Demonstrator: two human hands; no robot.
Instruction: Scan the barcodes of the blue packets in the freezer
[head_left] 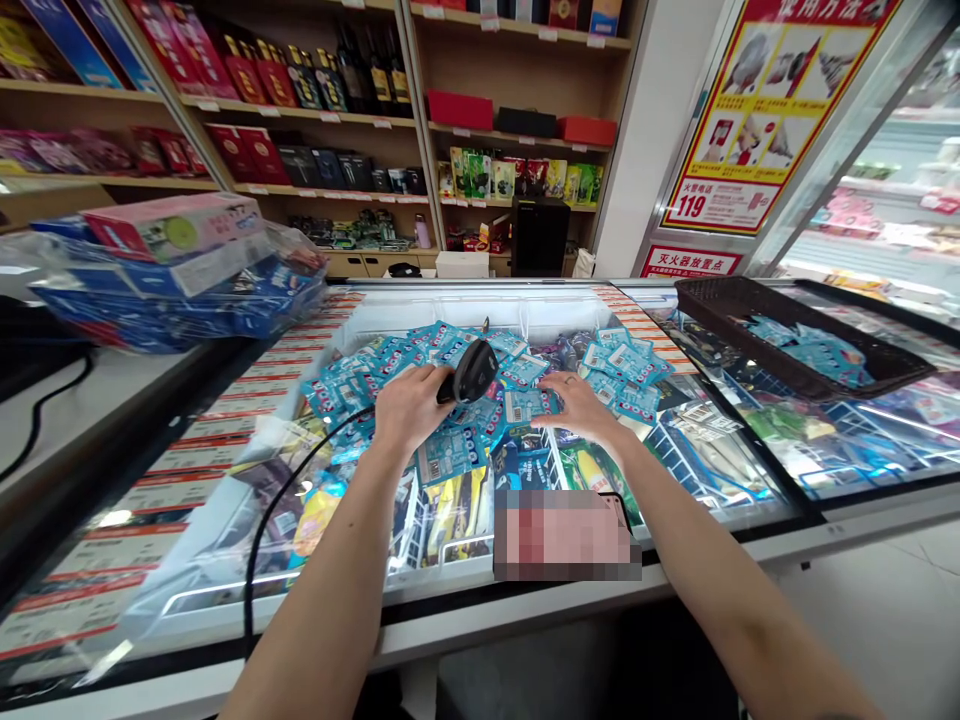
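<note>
My left hand [411, 412] is closed around the handle of a black barcode scanner [476, 371], its head tilted over the packets. A black cable runs from the scanner down past my left forearm. My right hand [579, 405] curls at the right end of a small blue packet [523, 406], thumb on its near edge and fingers on its far edge. The packet's printed barcode faces up. Many similar blue packets [375, 370] lie spread in an overlapping heap on the freezer's glass top, with another group [626, 365] to the right of my right hand.
A phone-like device [568, 537], its screen blurred, lies at the freezer's front edge. A brown basket [750, 345] at right holds more blue packets. Plastic-wrapped boxes [180, 280] are stacked at left. Price labels [225, 430] line the glass. Stocked shelves [379, 120] stand behind.
</note>
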